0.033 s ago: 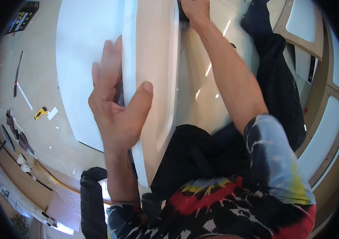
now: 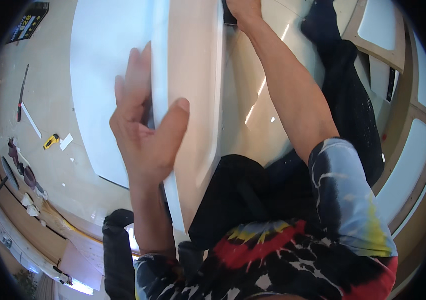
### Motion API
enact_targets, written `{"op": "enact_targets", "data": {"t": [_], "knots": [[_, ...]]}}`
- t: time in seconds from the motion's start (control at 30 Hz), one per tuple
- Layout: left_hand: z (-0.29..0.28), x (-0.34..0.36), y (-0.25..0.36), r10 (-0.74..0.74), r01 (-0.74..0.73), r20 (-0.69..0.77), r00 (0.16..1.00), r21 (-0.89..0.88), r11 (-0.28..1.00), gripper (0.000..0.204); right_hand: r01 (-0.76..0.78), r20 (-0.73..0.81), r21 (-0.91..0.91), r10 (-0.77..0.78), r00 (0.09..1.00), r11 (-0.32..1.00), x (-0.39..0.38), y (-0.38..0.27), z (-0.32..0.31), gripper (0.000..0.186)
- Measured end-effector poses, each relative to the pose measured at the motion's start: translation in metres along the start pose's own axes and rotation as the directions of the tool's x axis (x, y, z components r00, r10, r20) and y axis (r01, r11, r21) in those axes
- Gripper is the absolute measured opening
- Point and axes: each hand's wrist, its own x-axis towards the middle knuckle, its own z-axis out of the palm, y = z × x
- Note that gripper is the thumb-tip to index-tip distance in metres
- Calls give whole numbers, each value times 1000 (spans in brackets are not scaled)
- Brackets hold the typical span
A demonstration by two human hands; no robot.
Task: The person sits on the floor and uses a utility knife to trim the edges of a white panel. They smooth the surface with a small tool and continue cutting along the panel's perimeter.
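A long panel (image 2: 190,75) with a pale wood face and a white edge stands tilted in front of me, its near end beside my black-clad leg. My left hand (image 2: 145,127) straddles its left edge: the thumb presses on the wood face, and the stretched fingers reach over the white side. At the top of the view, my right hand (image 2: 245,11) is closed around a black, block-like thing (image 2: 229,14) against the panel's right edge. Most of that thing is hidden or cut off, so its kind is unclear. Beyond the left hand lies a large white sheet (image 2: 105,95).
On the glossy floor at left are a yellow utility knife (image 2: 51,142), a white scrap (image 2: 66,142), a thin dark blade-like tool (image 2: 22,95) and a dark box (image 2: 29,22). Wood-framed panels with white insets (image 2: 407,150) stand along the right. My leg (image 2: 348,90) stretches out there.
My right hand and forearm have shifted slightly upward and left, showing more of the black thing. The panel and my left hand have shifted very slightly left.
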Motion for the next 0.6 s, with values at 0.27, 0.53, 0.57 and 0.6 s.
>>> {"op": "enact_targets", "data": {"t": [0.27,0.53,0.57,0.6], "knots": [[-4,9,1,-24,24,-21,999,10,1000,60,-154,214,85,133,968,984,-235,20,-46,45],[-1,4,10,-87,80,-82,993,-87,993,67,-123,134,122,107,985,985,-120,8,-17,48],[2,1,11,-96,87,-91,991,-102,991,69,-149,175,122,127,976,981,-83,10,-12,53],[5,0,9,-105,93,-103,989,-117,989,71,-109,152,113,91,984,988,-54,5,-7,54]]}}
